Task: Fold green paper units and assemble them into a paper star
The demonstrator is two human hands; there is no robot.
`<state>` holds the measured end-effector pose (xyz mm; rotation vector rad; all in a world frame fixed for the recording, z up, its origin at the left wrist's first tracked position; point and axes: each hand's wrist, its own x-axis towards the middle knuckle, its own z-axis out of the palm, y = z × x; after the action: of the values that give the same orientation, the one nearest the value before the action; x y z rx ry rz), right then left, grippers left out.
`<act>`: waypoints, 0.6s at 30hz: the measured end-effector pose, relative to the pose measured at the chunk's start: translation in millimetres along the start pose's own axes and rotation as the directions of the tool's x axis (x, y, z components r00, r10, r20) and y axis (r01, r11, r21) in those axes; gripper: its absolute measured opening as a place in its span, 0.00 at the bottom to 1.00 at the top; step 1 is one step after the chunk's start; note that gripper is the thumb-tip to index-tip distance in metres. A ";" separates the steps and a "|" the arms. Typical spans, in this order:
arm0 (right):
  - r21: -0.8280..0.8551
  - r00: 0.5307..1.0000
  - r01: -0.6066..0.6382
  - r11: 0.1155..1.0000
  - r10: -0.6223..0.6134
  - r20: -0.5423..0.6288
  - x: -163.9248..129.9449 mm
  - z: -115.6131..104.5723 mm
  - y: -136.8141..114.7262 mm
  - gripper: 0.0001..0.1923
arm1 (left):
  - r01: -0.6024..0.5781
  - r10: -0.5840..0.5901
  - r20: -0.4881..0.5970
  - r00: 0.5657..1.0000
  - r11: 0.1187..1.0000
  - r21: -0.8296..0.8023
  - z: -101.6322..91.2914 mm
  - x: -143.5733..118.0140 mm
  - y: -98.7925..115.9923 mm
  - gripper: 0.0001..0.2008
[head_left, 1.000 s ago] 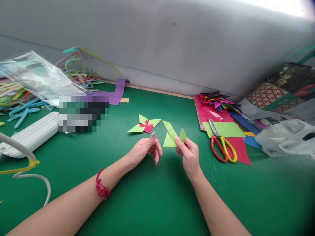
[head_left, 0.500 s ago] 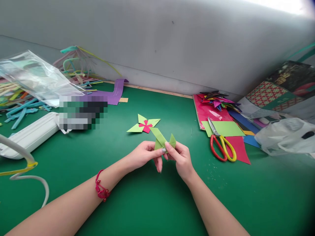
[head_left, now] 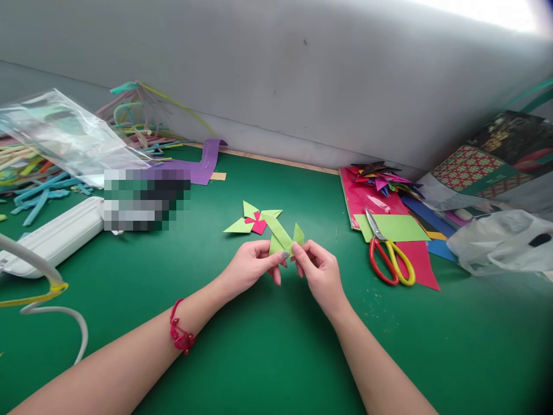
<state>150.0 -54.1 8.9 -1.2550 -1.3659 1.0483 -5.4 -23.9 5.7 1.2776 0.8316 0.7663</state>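
Observation:
Between my two hands is a light green folded paper piece (head_left: pixel 280 235), with a long strip pointing up and left and a pointed flap at its right. My left hand (head_left: pixel 253 264) pinches its lower left side, thumb on top and fingers beneath. My right hand (head_left: pixel 318 268) grips the lower right part near the flap between thumb and fingers. Just beyond lies a folded paper star (head_left: pixel 237 226) with green points and a red middle. The held piece partly covers the star's right side in this view.
Scissors (head_left: pixel 391 259) with red and yellow handles lie at right on green and red paper (head_left: pixel 419 265). Behind them sits a pile of colourful folded stars (head_left: pixel 384 177). At left are a white device (head_left: pixel 54 236), a clear plastic bag (head_left: pixel 73 138) and purple paper (head_left: pixel 203 167).
The folded paper has risen slightly, and its strip now overlaps the star more. My right hand has shifted its hold a little at the lower right, its fingers moving away from the left hand's.

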 end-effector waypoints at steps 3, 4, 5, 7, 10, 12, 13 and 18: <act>0.070 1.000 -0.022 0.997 0.021 0.002 3.7 -0.5 0.1 0.08 | -0.018 0.018 -0.030 0.999 1.000 -0.004 -1.2 0.4 0.0 0.13; 0.110 0.999 -0.032 0.993 0.031 0.008 5.0 -1.2 0.7 0.07 | -0.025 0.025 -0.020 0.999 0.999 -0.030 -1.6 0.5 0.4 0.14; 0.149 0.999 -0.039 0.988 0.038 0.010 6.3 -2.0 1.4 0.07 | -0.028 0.028 0.000 1.000 0.997 -0.066 -2.0 0.6 0.8 0.17; 0.212 0.999 -0.033 0.977 0.036 -0.010 8.4 -4.3 2.8 0.06 | -0.004 0.014 0.059 0.998 0.987 -0.164 -3.0 1.0 1.5 0.25; 0.244 1.000 0.006 0.970 -0.008 0.007 9.9 -8.5 3.5 0.04 | 0.107 -0.065 0.161 0.985 0.958 -0.267 -4.7 1.7 2.2 0.31; 0.248 0.997 0.018 0.969 -0.036 0.068 9.7 -11.2 2.3 0.03 | 0.159 -0.101 0.209 0.973 0.946 -0.283 -5.9 1.7 2.8 0.27; 0.250 0.994 0.019 0.968 -0.046 0.101 9.4 -12.5 1.5 0.03 | 0.165 -0.104 0.218 0.971 0.944 -0.285 -6.7 1.6 3.1 0.24; 0.260 0.970 0.002 0.966 -0.065 0.234 7.8 -18.1 -2.5 0.04 | 0.160 -0.100 0.202 0.974 0.938 -0.307 -11.7 1.2 3.3 0.10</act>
<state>167.4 -46.9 15.0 -0.9319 -1.3730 1.3422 -15.0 -16.6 7.7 0.9727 0.6057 0.6360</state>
